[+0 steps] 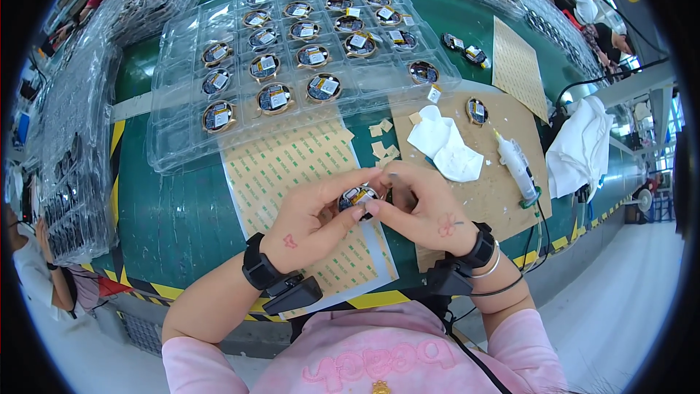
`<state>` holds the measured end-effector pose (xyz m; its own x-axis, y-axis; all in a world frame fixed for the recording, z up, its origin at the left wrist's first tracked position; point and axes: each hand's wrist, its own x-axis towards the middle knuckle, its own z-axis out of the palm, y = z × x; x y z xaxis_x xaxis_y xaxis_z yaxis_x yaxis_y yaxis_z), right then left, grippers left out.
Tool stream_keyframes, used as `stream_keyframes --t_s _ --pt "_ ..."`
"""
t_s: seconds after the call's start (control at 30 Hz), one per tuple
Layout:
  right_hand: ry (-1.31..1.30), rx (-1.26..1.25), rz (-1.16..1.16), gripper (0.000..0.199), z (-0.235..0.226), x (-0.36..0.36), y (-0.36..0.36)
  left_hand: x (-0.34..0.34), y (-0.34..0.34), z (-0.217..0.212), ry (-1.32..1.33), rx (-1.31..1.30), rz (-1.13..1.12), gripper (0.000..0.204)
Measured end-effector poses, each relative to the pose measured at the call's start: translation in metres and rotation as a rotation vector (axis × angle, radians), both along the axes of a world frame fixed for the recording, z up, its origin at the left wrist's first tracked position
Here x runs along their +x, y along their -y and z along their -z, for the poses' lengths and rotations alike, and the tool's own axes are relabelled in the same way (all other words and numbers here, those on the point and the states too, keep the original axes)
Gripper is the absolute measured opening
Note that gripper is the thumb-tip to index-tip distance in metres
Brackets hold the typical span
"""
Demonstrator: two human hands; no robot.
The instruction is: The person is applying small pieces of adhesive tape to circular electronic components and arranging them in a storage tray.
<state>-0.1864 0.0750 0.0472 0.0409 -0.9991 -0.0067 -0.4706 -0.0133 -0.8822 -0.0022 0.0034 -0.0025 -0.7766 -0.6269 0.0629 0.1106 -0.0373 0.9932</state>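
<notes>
Green covers the work table, which has yellow and black stripes along its near edge. Both hands meet in the middle, just below the centre of the view. The left hand and the right hand pinch one small round part between their fingertips. The part is dark with a gold rim and a little white and yellow patch on top. Both hands are closed around it, thumbs and fingers touching its edge.

Under the hands lies a tan sheet of little sticky pads. At 12 o'clock from the hands sits a big clear plastic tray with many pockets. Lots of the pockets hold the same round parts; the pockets on the left side hold none.

At 2 o'clock lies a brown board. On it rest a crumpled white cloth, a small glue bottle and one more round part. A few small tan squares lie at 1 o'clock, near the cloth. Far off at 3 o'clock is a bigger white cloth.

Each wrist wears a black band with a small black box on it.
</notes>
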Motion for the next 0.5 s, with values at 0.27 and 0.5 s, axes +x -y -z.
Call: stream_keyframes --t_s 0.27,0.5 --pt "0.221 0.13 0.076 0.016 0.002 -0.002 -0.004 0.003 -0.002 -0.01 0.021 -0.087 0.023 0.059" --pt "0.209 0.227 0.005 0.02 -0.007 -0.001 -0.004 0.005 -0.002 -0.016 -0.037 -0.117 0.071 0.059"
